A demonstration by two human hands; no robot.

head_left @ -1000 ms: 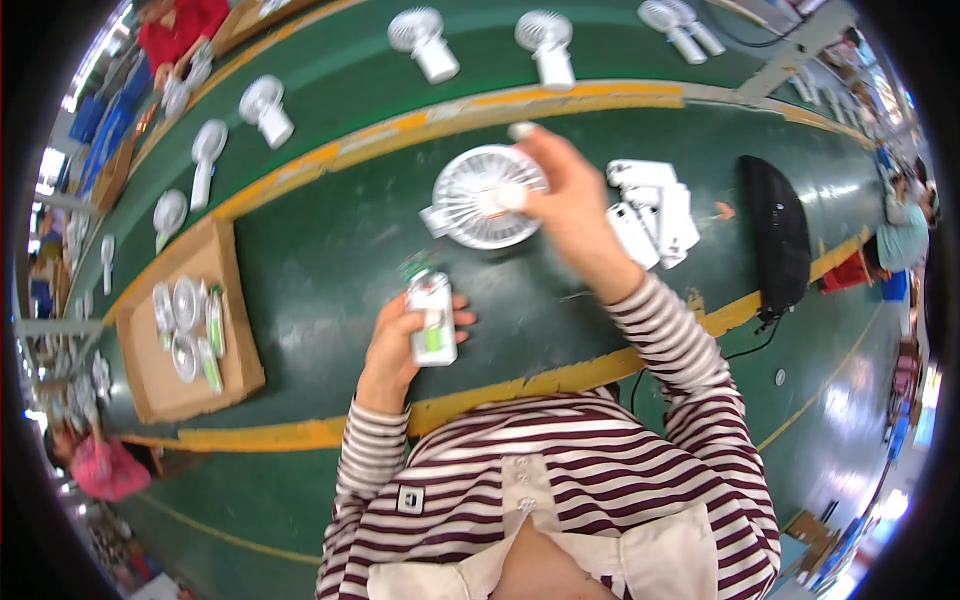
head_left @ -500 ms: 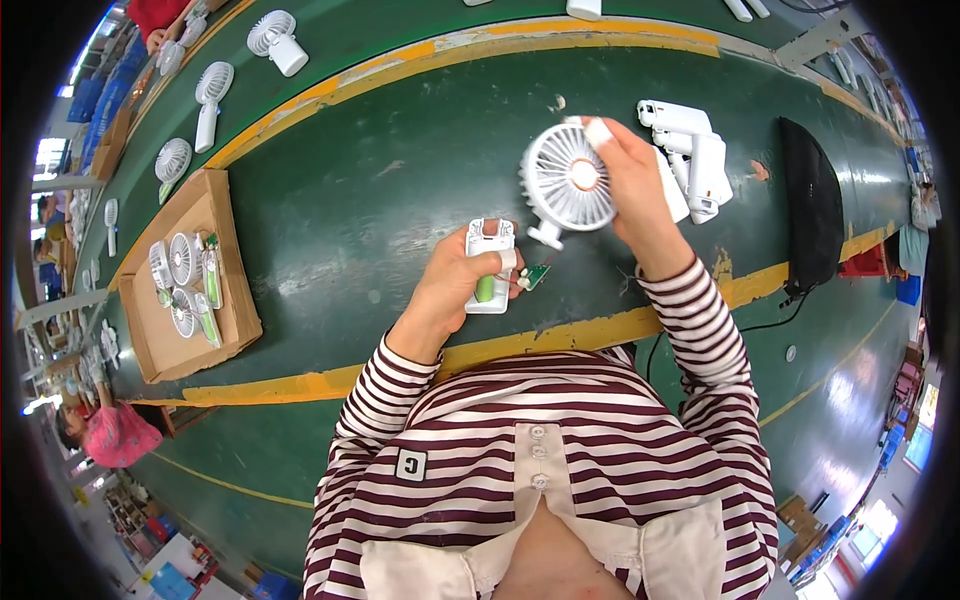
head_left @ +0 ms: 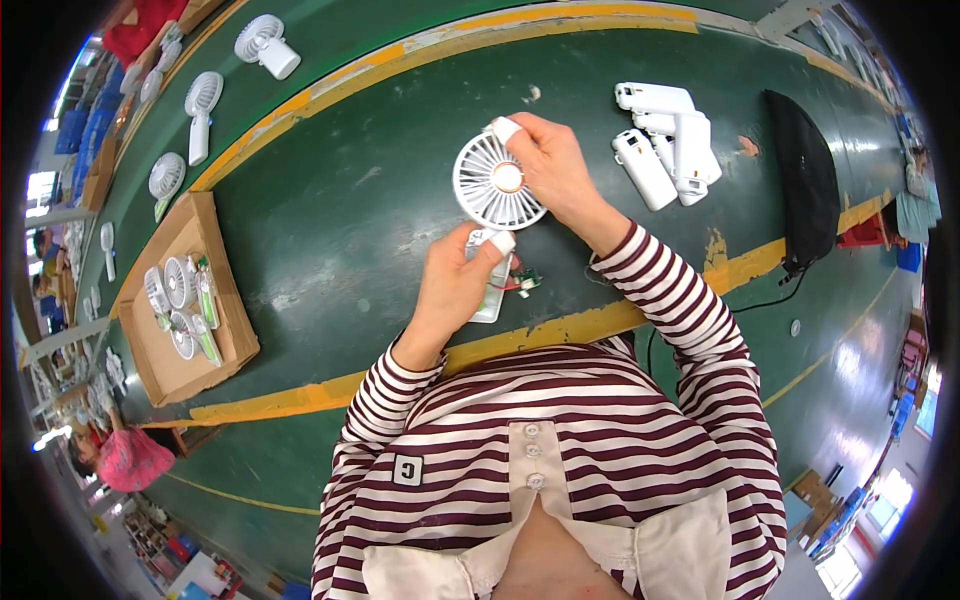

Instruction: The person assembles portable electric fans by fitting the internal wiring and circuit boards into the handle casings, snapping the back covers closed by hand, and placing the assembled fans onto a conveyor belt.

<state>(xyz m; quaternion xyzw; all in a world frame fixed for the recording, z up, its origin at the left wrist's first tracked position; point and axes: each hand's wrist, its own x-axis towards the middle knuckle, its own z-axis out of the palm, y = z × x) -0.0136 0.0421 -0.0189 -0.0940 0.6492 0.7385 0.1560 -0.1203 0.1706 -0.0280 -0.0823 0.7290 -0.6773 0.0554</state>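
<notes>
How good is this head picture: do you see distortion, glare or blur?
Head view: fisheye distortion curves the yellow edge stripe; head view: glare whitens part of the floor at right; head view: the fan head looks fairly sharp, the distant person in pink softer.

Look left: near the left end of my green bench [head_left: 340, 240] sits a shallow brown cardboard tray [head_left: 236, 315], round white fan heads [head_left: 181, 283] bunched inside. Over right, about midway between far and near edges, there's a jumbled heap of white plastic handle casings [head_left: 692, 150]. Past that, a long black case [head_left: 803, 180] reaches the near edge, a thin black cable [head_left: 770, 306] trailing off. And beyond the far edge, white handheld fans [head_left: 200, 118]!
</notes>
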